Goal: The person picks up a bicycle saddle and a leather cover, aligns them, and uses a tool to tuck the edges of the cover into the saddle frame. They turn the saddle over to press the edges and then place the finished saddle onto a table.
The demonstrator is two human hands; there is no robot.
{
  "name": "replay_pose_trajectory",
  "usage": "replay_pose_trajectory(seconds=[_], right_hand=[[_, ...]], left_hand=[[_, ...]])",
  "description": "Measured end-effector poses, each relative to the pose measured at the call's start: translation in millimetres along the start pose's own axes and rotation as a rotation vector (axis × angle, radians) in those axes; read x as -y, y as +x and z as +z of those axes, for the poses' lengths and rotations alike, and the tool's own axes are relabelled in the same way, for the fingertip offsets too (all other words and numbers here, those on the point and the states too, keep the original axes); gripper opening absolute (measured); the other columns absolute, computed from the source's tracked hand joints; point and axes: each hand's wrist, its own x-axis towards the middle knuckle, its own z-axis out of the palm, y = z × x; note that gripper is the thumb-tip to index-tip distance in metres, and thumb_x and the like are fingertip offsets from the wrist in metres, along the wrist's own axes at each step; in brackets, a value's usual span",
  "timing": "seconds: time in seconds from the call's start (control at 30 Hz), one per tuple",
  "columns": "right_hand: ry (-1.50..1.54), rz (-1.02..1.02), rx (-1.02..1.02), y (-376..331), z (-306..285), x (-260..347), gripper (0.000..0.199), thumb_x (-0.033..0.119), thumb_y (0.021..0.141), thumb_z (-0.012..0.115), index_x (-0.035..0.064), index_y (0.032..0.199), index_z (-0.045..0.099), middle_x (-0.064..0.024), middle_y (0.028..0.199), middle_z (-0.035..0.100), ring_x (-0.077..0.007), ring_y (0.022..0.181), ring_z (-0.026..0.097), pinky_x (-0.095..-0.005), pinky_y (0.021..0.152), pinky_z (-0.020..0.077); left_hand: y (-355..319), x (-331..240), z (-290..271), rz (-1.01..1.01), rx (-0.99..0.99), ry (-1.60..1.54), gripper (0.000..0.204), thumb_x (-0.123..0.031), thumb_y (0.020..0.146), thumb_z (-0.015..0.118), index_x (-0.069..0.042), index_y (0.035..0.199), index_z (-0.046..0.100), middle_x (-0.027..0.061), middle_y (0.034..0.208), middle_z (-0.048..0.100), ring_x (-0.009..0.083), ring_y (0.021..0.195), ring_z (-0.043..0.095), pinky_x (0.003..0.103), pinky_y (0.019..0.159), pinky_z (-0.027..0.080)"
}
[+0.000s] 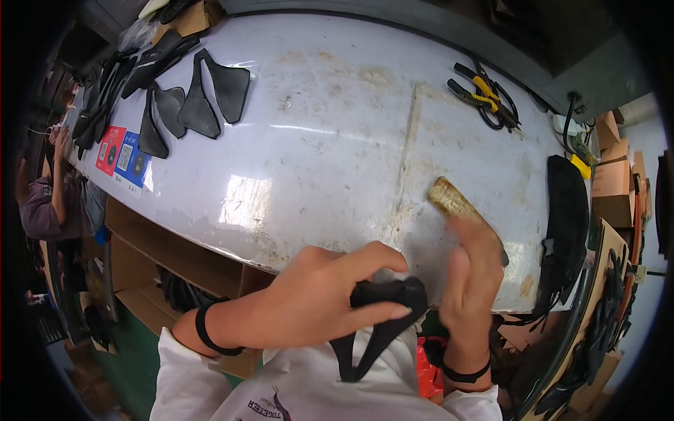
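My left hand (302, 302) is closed on a black bicycle saddle (386, 333), its thumb and fingers pinching the wider end. The saddle's dark, slotted body hangs over my lap at the table's near edge. My right hand (474, 281) is raised just right of it, blurred by motion. Behind those fingers lies a worn tool with a yellowish-brown handle (449, 196); a dark tip shows past the hand. Whether my right fingers touch the tool cannot be made out.
Black forked saddle pieces (228, 88) lie at the white table's (316, 140) far left, beside red and blue printed cards (119, 154). Yellow-and-black pliers (484, 98) are at the far right, a black cloth bundle (565, 224) along the right edge. Another person (53, 196) sits at left.
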Motion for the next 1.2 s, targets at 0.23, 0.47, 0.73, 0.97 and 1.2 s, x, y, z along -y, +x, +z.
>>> replay_pose_trajectory(seconds=[0.23, 0.47, 0.73, 0.97, 1.2], right_hand=[[-0.145, 0.304, 0.203, -9.5, -12.6, -12.4, 0.049, 0.001, 0.08, 0.081, -0.003, 0.125, 0.063, -0.0168, 0.099, 0.06, -0.0337, 0.108, 0.066, -0.0452, 0.094, 0.0544], [0.897, -0.155, -0.369, -30.8, -14.9, -11.0, 0.033, 0.016, 0.096, 0.073, 0.0017, 0.112, 0.048, -0.0138, 0.1, 0.061, -0.0275, 0.067, 0.072, -0.0355, 0.054, 0.0607], [1.019, -0.491, 0.093, -26.0, -13.6, -5.9, 0.025, 0.007, 0.09, 0.076, 0.0054, 0.072, 0.059, -0.0051, 0.058, 0.063, -0.022, 0.051, 0.068, -0.0352, 0.05, 0.0586], [0.868, -0.865, 0.291, -5.4, 13.9, 9.1, 0.029, 0.014, 0.088, 0.079, 0.0045, 0.071, 0.057, -0.01, 0.062, 0.059, -0.0264, 0.059, 0.065, -0.0425, 0.069, 0.0576], [1.382, -0.107, 0.198, -4.2, 12.0, 8.6, 0.036, -0.003, 0.082, 0.073, 0.0058, 0.057, 0.049, -0.0091, 0.06, 0.065, -0.0256, 0.054, 0.066, -0.0417, 0.055, 0.0585]], left_hand=[[10.5, 36.9, 5.3, -0.077, 0.304, 0.04, 0.053, -0.031, 0.092, 0.078, -0.017, 0.141, 0.063, 0.0149, 0.101, 0.076, 0.0338, 0.073, 0.072, 0.039, 0.07, 0.057], [27.4, 34.5, 20.9, 0.096, 0.364, -0.081, 0.028, -0.029, 0.094, 0.072, -0.01, 0.113, 0.071, 0.0158, 0.07, 0.068, 0.0373, 0.063, 0.066, 0.042, 0.059, 0.052], [36.7, 43.5, 36.6, 0.048, 0.368, -0.046, 0.025, -0.029, 0.094, 0.072, -0.008, 0.107, 0.072, 0.018, 0.065, 0.064, 0.0389, 0.059, 0.064, 0.045, 0.056, 0.051], [33.9, 49.2, 38.5, 0.036, 0.344, -0.052, 0.029, -0.013, 0.083, 0.076, -0.008, 0.111, 0.071, 0.0172, 0.065, 0.064, 0.0396, 0.06, 0.065, 0.045, 0.056, 0.052], [34.4, 47.4, 36.2, 0.032, 0.37, -0.051, 0.03, -0.013, 0.088, 0.074, -0.01, 0.117, 0.068, 0.0149, 0.063, 0.062, 0.0375, 0.058, 0.064, 0.043, 0.053, 0.051]])
